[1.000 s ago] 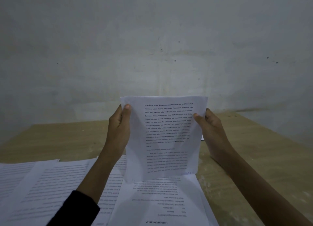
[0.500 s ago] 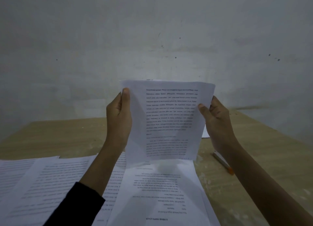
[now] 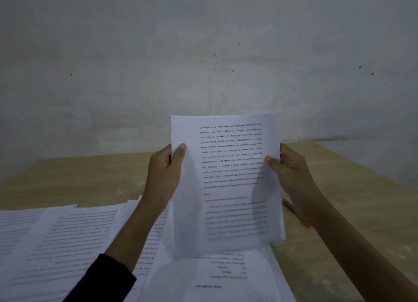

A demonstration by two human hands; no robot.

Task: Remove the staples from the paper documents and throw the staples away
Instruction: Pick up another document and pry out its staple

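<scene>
A white printed paper document is held upright above the wooden table, its text upside down to me. My left hand grips its left edge, thumb on the front. My right hand grips its right edge, thumb on the front too. The sheet's bottom edge hangs just over another printed document lying flat below. No staple is visible on the held paper.
Several printed sheets lie overlapped on the left of the wooden table. A thin tool with an orange tip lies on the table behind my right wrist. A grey wall stands right behind the table.
Both hands raised the document higher, then brought it down again and closer to me. The sheet now hangs longer and straighter, nearly reaching the paper below.
</scene>
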